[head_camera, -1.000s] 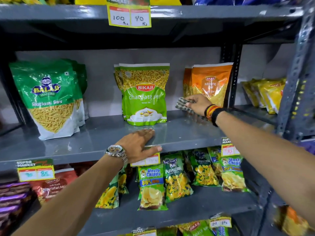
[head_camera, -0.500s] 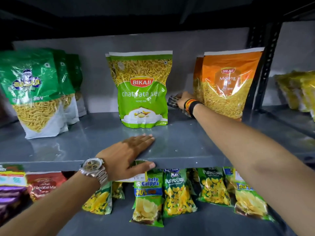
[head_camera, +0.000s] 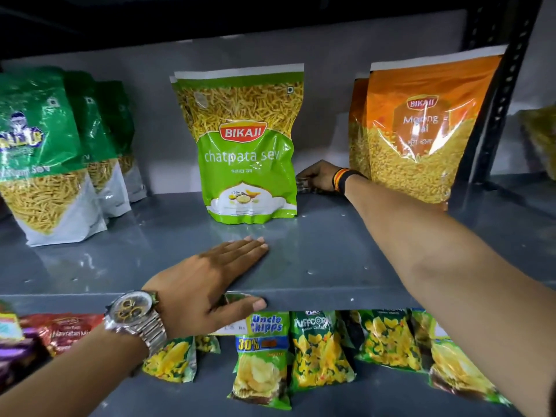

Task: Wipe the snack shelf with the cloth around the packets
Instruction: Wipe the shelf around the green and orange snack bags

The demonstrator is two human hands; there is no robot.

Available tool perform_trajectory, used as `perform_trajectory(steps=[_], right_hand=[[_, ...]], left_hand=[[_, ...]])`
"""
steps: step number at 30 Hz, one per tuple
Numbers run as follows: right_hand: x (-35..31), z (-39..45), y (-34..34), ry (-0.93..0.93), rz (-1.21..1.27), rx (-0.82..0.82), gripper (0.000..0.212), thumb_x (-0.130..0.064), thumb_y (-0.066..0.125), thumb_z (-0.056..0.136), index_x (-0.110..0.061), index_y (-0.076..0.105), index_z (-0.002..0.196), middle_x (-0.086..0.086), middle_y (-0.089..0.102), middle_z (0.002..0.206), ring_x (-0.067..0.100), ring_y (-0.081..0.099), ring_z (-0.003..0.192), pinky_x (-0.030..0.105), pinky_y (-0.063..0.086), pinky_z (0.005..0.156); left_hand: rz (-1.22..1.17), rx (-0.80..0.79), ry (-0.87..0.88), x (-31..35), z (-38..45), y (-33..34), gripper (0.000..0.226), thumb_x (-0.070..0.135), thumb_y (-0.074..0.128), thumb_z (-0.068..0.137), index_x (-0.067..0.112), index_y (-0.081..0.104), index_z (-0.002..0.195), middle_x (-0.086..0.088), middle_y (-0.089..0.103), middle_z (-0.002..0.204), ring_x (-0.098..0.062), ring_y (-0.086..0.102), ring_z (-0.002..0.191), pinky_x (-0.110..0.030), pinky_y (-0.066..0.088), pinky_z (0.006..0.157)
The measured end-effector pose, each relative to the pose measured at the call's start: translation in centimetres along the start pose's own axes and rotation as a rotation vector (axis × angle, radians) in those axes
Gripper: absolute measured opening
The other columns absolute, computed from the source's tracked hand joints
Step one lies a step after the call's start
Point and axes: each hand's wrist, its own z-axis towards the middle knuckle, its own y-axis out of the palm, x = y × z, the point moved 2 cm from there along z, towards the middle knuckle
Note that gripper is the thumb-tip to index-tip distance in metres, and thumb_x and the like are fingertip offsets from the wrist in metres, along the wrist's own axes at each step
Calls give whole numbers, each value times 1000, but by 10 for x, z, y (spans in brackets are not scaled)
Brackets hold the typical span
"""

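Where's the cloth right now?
The cloth is under the right hand at the back of the shelf, between the green Bikaji packet and the orange one.

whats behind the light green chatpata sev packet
A second matching packet stands right behind the chatpata sev packet, only its left edge showing. At its right side the right hand presses the cloth on the shelf. Anything further back is covered.
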Motion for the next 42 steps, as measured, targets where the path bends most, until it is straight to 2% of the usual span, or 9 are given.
perform_trajectory(steps=[5,13,20,23,27,33,36,39,42], right_hand=[[-11,-33,-6,-6,64,-64,34,3,58,89,-10,67,119,-6,72,78,-11,52,39,5,39,40],[-30,-110,-12,-34,-57,-57,36,-15,62,90,-18,63,126,3,66,123,18,66,96,20,48,83],[-54,-178,-19,-49,30,-89,32,-11,60,92,-18,65,123,-7,75,104,-7,60,64,-1,41,55],[-65,-183,-32,-62,85,-71,35,-17,62,92,-20,61,127,-1,69,122,10,63,110,20,45,92],[-58,-169,-34,40,11,54,36,-11,60,93,-11,59,129,6,56,138,16,50,128,16,32,95],[-68,-199,-7,35,-60,7,34,-22,58,94,-25,61,127,2,60,135,19,56,122,28,41,102],[-87,-248,-8,23,-24,-54,34,-28,61,92,-32,60,126,8,73,109,18,67,82,32,55,75],[-106,-289,-18,69,48,-133,37,-19,58,93,-23,57,130,-2,70,87,-6,57,49,8,42,46],[-105,-284,-35,91,52,63,37,-12,58,93,-14,58,130,3,67,120,-23,56,62,-3,40,57]], left_hand=[[10,14,12,5,-2,-4,83,73,38,96,24,20,161,8,23,166,-2,15,152,-26,17,124],[15,2,-21,6,-4,-5,85,75,35,94,26,18,161,9,18,167,-4,17,152,-20,11,122],[12,-1,-39,12,-6,-10,81,70,38,95,27,18,161,8,19,167,-10,21,152,-19,8,116],[7,-1,-42,11,-4,-8,82,70,37,95,27,17,161,7,18,167,-10,20,152,-19,7,116],[-1,-4,-40,9,-3,-7,83,71,36,94,26,17,161,5,20,167,-12,21,152,-23,12,119],[-11,-9,-5,6,-6,-3,89,77,30,92,21,22,160,-1,26,166,-16,25,152,-31,18,123],[-15,-12,2,1,-5,-1,94,80,26,89,18,25,159,-4,29,165,-20,29,150,-35,23,124],[-14,3,32,1,-3,0,91,77,28,92,15,26,159,-6,30,164,-22,30,150,-38,25,123],[-18,8,45,3,-4,-2,86,72,35,96,12,27,158,-8,32,163,-25,31,149,-38,26,121]])
